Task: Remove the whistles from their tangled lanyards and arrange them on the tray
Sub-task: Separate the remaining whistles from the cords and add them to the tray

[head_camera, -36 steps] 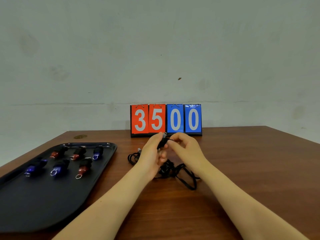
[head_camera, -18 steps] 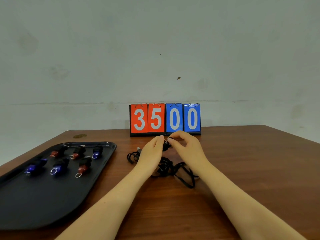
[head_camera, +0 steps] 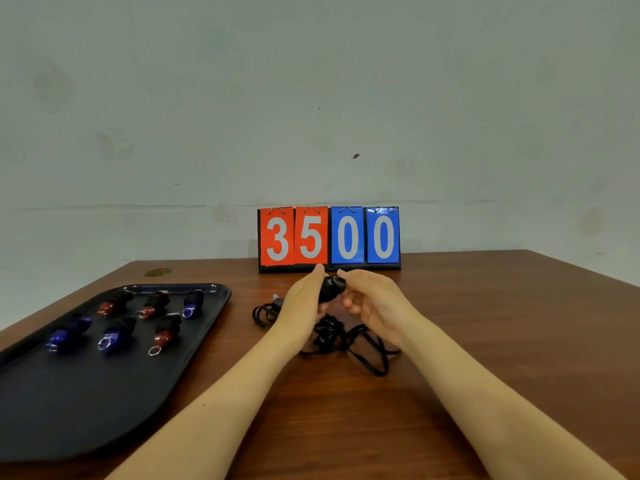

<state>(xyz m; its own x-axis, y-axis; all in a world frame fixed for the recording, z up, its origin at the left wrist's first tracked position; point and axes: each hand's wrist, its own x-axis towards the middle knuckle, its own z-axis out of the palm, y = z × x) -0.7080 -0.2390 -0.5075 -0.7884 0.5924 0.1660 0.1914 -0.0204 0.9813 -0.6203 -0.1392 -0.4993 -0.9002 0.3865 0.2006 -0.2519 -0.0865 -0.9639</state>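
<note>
Held whistle: a black whistle (head_camera: 331, 288) is lifted just above the wooden table (head_camera: 485, 341), near its far edge, between both hands.
Left hand: the left hand (head_camera: 304, 303) curls around the whistle's near side, thumb tip up, gripping it.
Right hand: the right hand (head_camera: 372, 301) pinches the whistle's far end with thumb and forefinger; the other fingers curl loosely beneath.
Lanyards: a tangle of black lanyards (head_camera: 341, 336) lies on the table under the hands, with loops trailing toward the near edge; a smaller coil (head_camera: 265, 313) sits just left of the left hand.
Tray: a black tray (head_camera: 86, 410) lies along the table's left edge.
Whistles on tray: six whistles (head_camera: 121, 329) lie in two rows at the tray's far end, red and blue mixed.
Scoreboard: a flip scoreboard (head_camera: 329, 239) reading 3500 stands at the table's far edge, just behind the hands.
</note>
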